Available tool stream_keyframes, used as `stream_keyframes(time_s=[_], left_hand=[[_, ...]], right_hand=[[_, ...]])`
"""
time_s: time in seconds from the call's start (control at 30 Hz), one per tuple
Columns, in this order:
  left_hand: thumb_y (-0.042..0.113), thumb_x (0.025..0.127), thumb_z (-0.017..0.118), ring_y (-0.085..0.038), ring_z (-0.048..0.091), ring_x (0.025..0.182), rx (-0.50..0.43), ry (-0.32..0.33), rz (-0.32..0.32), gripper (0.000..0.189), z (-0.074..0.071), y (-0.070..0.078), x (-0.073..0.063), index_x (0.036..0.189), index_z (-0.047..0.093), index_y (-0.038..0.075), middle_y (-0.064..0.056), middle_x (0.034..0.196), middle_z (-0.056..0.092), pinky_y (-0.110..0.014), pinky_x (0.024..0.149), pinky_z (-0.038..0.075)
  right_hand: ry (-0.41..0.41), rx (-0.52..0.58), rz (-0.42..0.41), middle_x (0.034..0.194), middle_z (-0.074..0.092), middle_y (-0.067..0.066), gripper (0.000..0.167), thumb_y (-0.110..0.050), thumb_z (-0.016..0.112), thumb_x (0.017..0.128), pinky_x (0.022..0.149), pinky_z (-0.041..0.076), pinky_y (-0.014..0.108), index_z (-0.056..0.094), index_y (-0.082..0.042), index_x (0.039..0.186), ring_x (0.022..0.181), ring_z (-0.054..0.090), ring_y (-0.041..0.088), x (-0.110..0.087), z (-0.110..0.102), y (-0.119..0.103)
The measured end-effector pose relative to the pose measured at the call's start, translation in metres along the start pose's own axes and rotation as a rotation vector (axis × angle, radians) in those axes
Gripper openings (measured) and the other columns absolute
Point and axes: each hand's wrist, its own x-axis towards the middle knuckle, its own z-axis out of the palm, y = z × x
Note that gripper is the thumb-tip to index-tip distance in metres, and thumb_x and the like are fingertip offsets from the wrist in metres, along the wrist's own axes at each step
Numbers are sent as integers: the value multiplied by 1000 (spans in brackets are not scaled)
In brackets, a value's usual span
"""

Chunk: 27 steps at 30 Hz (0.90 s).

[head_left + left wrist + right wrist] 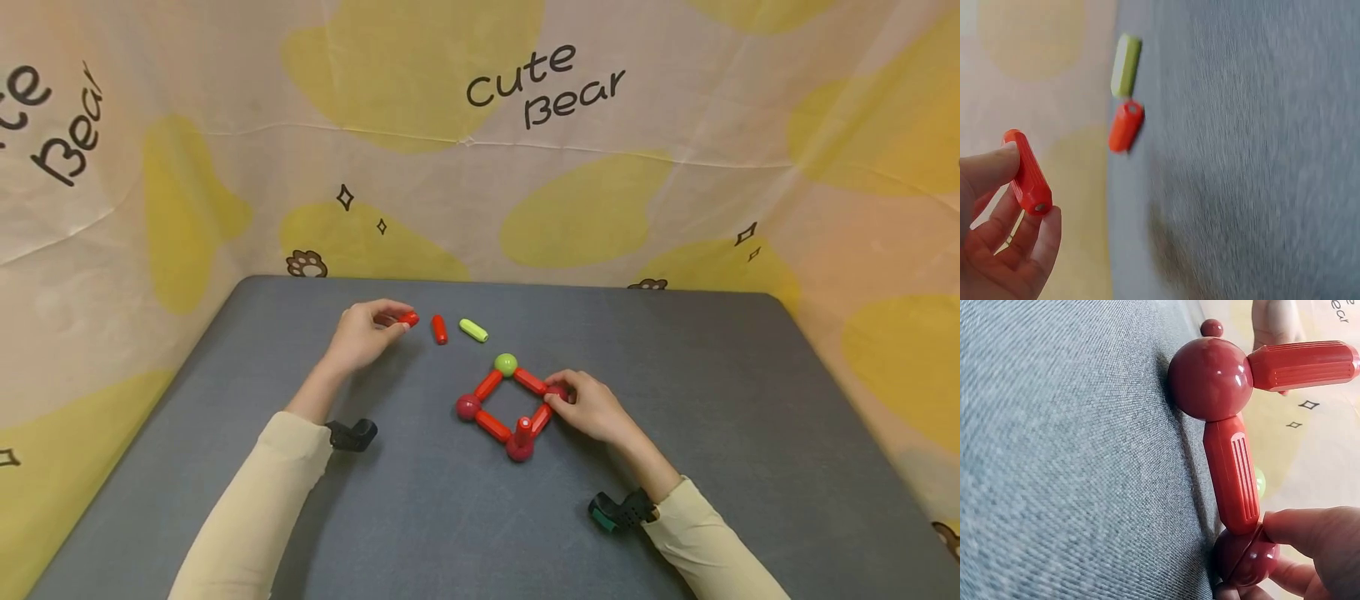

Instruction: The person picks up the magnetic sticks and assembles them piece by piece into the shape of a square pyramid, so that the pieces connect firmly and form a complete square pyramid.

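My left hand [366, 335] pinches a red magnetic stick [1027, 178] between thumb and fingers, raised above the table. Several red sticks and balls form a four-sided frame on the table. Its far corner is a green ball [506, 364], its left corner a dark red ball [468, 407]. From the near red ball [519, 450] another red stick [523, 429] stands upright. At the right corner, my right hand [596, 408] holds a dark red ball [1246, 559] between thumb and fingers, which partly cover it. A red stick [1232, 478] joins that ball to the near one.
A loose red stick [439, 329] and a light green stick [473, 330] lie beyond the frame, to the right of my left hand. The grey table [420, 517] ends at a printed cloth backdrop [420, 175]. Each wrist wears a black camera mount [352, 435].
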Motion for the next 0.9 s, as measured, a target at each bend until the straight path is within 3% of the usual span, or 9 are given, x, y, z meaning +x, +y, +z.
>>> stream_keyframes(time_s=[0.23,0.5,0.9], left_hand=[[15,87,63,-22,61,95,-7,-2,61,31,13,16,-13,117,63,13,-6,107,64,-34,70,51],[14,86,64,-21,64,92,-35,-22,97,26,30,24,-26,111,64,12,-6,104,66,-34,71,52],[8,81,69,-13,67,81,-213,-43,206,25,52,32,-43,105,65,11,-3,94,68,-26,72,53]], right_hand=[[5,-9,-9,76,51,4,24,-19,64,85,56,34,27,65,-9,106,65,43,15,1,0,1],[13,-12,-17,75,50,4,24,-18,64,85,56,34,27,65,-9,106,65,43,15,1,1,1],[5,-7,-3,74,50,4,24,-18,64,85,55,33,27,64,-9,106,63,42,15,0,1,0]])
